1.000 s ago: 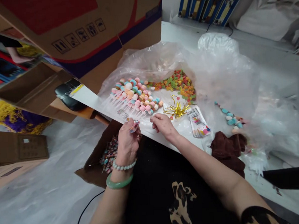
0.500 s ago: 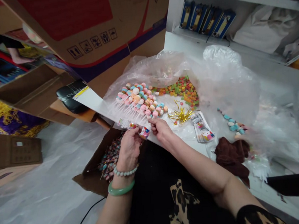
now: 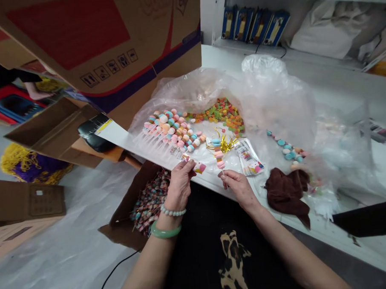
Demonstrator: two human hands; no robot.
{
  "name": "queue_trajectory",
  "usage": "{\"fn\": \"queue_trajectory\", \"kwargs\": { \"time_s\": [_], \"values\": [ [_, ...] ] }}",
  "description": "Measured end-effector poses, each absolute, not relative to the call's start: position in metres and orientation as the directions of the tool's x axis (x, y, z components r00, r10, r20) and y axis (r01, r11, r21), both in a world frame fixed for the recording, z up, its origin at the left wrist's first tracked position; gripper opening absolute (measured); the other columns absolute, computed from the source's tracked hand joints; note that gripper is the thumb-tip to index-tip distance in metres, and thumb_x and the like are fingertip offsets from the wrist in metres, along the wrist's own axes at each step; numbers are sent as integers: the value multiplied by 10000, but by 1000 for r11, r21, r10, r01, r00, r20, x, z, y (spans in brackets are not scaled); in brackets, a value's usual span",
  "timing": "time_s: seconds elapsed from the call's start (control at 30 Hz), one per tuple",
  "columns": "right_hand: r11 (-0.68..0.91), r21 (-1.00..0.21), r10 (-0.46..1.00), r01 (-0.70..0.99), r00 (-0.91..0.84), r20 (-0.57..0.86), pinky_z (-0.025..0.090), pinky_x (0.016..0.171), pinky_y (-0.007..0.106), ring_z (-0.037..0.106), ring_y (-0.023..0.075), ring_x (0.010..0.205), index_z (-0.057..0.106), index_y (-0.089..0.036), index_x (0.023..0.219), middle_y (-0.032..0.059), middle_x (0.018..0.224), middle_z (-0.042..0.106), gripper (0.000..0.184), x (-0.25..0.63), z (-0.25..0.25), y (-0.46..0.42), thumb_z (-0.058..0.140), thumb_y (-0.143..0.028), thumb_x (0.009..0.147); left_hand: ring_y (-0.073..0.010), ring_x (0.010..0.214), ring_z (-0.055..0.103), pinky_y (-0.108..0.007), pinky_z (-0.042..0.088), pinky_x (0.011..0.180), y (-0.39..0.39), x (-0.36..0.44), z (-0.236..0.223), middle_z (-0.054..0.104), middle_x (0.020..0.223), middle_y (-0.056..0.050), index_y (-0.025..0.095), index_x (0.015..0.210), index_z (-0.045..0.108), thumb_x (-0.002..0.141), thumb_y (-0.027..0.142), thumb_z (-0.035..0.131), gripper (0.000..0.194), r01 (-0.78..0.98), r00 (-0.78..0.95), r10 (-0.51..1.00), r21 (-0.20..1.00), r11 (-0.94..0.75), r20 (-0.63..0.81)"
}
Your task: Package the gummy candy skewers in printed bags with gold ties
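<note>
At the bottom middle of the frame, the person's black clothing (image 3: 197,251) lies between two bare forearms. Above it, near the centre, the left hand (image 3: 189,168) pinches a small printed wrapper (image 3: 199,167) between thumb and fingers, a bead bracelet (image 3: 173,210) and a green bangle (image 3: 165,231) on its wrist. To its right, the right hand (image 3: 235,183) pinches the white stick of a candy skewer (image 3: 219,158), which stands upright at the front of the worktop (image 3: 115,133), pink and blue pieces above the fingertips. Left of the left wrist, an open carton (image 3: 120,226) holds many small colourful pieces, too small to make out singly. Right of centre, gold ties (image 3: 226,144) lie behind the skewer, beside a stack of printed packets (image 3: 249,158), with a brown cloth (image 3: 284,189) farther right. Just left of the ties, more skewers (image 3: 176,128) lie in a heap, their sticks towards the lower left; behind are loose ring candies (image 3: 225,113) and crumpled clear plastic (image 3: 273,87). A big cardboard box (image 3: 111,41) fills the upper left, and blue binders (image 3: 254,26) stand on a shelf (image 3: 236,44) at upper right.
</note>
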State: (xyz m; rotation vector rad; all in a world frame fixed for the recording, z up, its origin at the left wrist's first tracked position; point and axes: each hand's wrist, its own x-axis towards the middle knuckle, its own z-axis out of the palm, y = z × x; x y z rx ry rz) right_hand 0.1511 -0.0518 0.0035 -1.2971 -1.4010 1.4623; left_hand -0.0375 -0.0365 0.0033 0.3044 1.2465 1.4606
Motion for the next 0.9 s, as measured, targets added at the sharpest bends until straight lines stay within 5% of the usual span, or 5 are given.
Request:
{"fn": "queue_trajectory", "kwargs": {
  "time_s": [0.4,0.63,0.9],
  "values": [
    [-33,-976,979,214,-191,-75,404,634,281,510,159,636,662,-207,699,-3,662,571,211,192,-3,-68,592,-357,831,-76,500,512,-204,384,476,-20,-16,22,564,617,50,183,745,567,675,349,800,294,-565,-307,898,820,93,-313],
    [190,-904,978,384,-158,138,436,678,291,587,180,712,684,-227,806,28,753,641,213,212,3,-84,542,-344,914,-97,549,590,-220,452,548,-19,-13,35,647,649,24,184,786,615,756,263,756,164,-713,-298,754,662,231,-585],
    [264,-859,964,438,-137,227,446,656,278,597,172,686,674,-237,823,18,727,638,191,200,11,-88,522,-299,922,-105,597,608,-249,503,635,-24,-12,33,671,671,7,182,745,635,795,318,741,179,-773,-164,776,568,283,-609]
  ]
}}
